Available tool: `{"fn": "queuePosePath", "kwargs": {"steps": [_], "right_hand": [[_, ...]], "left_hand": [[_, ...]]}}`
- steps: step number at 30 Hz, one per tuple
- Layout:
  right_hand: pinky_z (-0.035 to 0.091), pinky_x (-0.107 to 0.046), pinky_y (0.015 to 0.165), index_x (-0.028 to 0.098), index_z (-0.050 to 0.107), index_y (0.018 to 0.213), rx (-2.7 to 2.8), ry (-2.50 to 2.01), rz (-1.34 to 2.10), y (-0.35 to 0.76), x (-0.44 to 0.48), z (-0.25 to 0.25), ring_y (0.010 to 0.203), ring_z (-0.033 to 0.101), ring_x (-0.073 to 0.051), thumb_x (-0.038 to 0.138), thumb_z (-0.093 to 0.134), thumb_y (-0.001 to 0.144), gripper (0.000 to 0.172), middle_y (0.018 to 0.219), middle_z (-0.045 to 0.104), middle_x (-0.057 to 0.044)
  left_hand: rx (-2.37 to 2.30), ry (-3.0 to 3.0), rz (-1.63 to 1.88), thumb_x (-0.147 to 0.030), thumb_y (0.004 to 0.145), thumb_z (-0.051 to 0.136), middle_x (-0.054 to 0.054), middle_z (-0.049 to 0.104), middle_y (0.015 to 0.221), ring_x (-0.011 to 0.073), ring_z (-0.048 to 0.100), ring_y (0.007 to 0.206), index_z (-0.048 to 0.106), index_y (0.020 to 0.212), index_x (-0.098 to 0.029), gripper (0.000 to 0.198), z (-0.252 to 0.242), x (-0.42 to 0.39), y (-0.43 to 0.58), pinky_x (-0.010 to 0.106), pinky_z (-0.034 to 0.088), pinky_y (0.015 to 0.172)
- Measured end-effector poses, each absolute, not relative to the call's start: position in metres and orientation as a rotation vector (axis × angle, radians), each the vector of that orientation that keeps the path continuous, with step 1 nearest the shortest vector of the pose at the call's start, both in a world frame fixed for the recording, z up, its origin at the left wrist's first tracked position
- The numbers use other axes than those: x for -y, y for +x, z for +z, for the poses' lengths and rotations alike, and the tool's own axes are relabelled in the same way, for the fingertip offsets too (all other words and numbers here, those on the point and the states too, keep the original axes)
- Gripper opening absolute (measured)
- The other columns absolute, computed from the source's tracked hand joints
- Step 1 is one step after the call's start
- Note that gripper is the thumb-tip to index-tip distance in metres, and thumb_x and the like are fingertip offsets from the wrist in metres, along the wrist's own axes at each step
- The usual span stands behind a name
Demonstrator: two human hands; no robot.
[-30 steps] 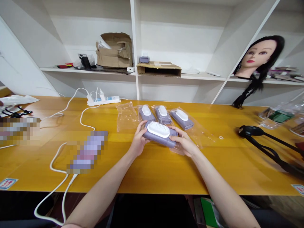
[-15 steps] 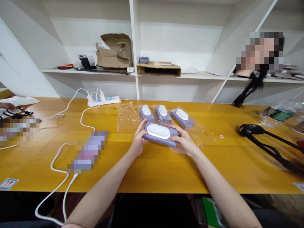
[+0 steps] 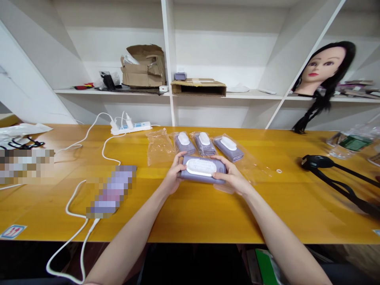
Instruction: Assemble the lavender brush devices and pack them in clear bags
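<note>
Both hands hold a purple, rounded rectangular device (image 3: pixel 204 179) with a white oval, studded-looking pad on its upper face. It is raised slightly over the table and a little tilted. My left hand (image 3: pixel 175 174) grips its left end, thumb on top near the pad. At the right end is my right hand (image 3: pixel 233 176), its thumb pressing beside the pad's edge; the fingers beneath are partly hidden. Just beyond lie three similar purple items with white ovals: a left one (image 3: pixel 184 144), a middle one (image 3: pixel 204 144) and a right one (image 3: pixel 229 148), in clear plastic.
A crumpled clear bag (image 3: pixel 160 146) lies left of the wrapped items. Leftward are a charging phone (image 3: pixel 114 190) and a power strip (image 3: pixel 132 127). On the right are a black strapped object (image 3: pixel 317 161), a small ring (image 3: pixel 279 171) and a bottle (image 3: pixel 350 142). A mannequin head (image 3: pixel 322 71) stands on the shelf.
The device has turned slightly in my hands and shifted a little to the right in view. Both hands keep their hold. The whole view has moved slightly.
</note>
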State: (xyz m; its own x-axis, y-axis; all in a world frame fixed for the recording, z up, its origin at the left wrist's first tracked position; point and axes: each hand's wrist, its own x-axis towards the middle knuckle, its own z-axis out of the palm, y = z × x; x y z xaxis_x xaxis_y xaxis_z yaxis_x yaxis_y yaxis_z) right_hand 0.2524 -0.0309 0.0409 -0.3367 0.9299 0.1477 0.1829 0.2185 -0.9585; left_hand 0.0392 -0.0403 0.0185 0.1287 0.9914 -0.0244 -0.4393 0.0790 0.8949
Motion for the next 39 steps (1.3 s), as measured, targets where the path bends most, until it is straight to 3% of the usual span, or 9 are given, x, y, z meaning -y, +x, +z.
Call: {"fn": "queuePosePath", "kwargs": {"steps": [6,13,17,23,29,39], "right_hand": [[0.037,-0.037,0.096,0.025,0.048,0.124,1.800,-1.049,1.174,0.255,0.027,0.037,0.113,0.048,-0.024,0.028,0.077,0.059,0.071,0.128,0.049,-0.004],[0.041,-0.034,0.090,0.027,0.053,0.118,1.713,-1.045,1.294,0.255,0.027,0.038,0.107,0.050,-0.023,0.028,0.078,0.058,0.066,0.122,0.053,-0.003],[0.043,-0.031,0.085,0.027,0.057,0.112,1.619,-1.024,1.325,0.255,0.027,0.038,0.104,0.051,-0.022,0.026,0.078,0.057,0.059,0.117,0.055,-0.001],[0.045,-0.028,0.076,0.027,0.057,0.110,1.458,-0.969,1.428,0.253,0.028,0.042,0.097,0.054,-0.020,0.022,0.078,0.055,0.059,0.109,0.059,-0.001],[0.045,-0.026,0.071,0.028,0.058,0.109,1.497,-0.903,1.525,0.251,0.031,0.042,0.091,0.055,-0.018,0.018,0.079,0.054,0.059,0.107,0.059,0.000],[0.045,-0.023,0.071,0.028,0.058,0.110,1.524,-0.875,1.510,0.252,0.031,0.041,0.090,0.054,-0.016,0.016,0.078,0.056,0.059,0.107,0.057,0.001]], "left_hand": [[-0.785,0.928,1.122,-0.025,0.066,0.047,-0.001,0.052,0.099,0.0115,0.050,0.062,0.043,0.116,-0.031,0.051,0.017,0.038,0.032,0.021,0.042,0.049],[-0.799,0.982,1.104,-0.021,0.063,0.050,-0.005,0.046,0.078,0.0045,0.038,0.046,0.046,0.105,-0.027,0.043,0.019,0.034,0.027,0.015,0.031,0.040],[-0.779,0.967,1.132,-0.023,0.067,0.054,-0.004,0.053,0.084,0.0051,0.042,0.049,0.048,0.107,-0.027,0.041,0.021,0.035,0.029,0.016,0.035,0.043],[-0.569,0.839,1.075,-0.035,0.074,0.049,0.004,0.058,0.119,0.0179,0.061,0.077,0.043,0.129,-0.030,0.056,0.019,0.034,0.026,0.033,0.051,0.066],[-0.654,0.921,1.091,-0.016,0.059,0.062,0.008,0.066,0.112,0.0256,0.063,0.096,0.050,0.128,-0.022,0.070,0.015,0.037,0.035,0.034,0.048,0.080],[-0.624,0.925,1.120,-0.017,0.056,0.065,0.009,0.066,0.114,0.0285,0.060,0.104,0.055,0.124,-0.022,0.069,0.014,0.040,0.039,0.035,0.048,0.081]]}}
